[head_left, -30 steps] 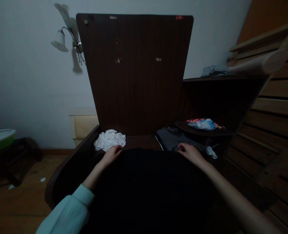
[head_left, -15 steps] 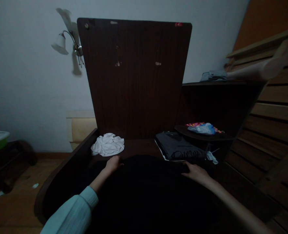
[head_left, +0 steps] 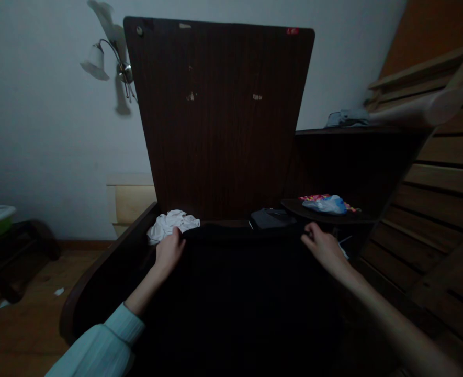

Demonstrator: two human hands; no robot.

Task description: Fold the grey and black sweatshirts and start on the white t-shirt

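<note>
The left hand point(head_left: 169, 251) and right hand point(head_left: 324, 247) each grip the far edge of the black cloth point(head_left: 243, 293), spread between them before the upright panel point(head_left: 223, 120). A low forward sweep could drag the white cloth point(head_left: 174, 222) or grey folded garment point(head_left: 272, 218); uneven tension could crease the edge. The side board point(head_left: 113, 251) limits leftward travel; open room lies above. The cloth's lower part is too dark to judge.
</note>
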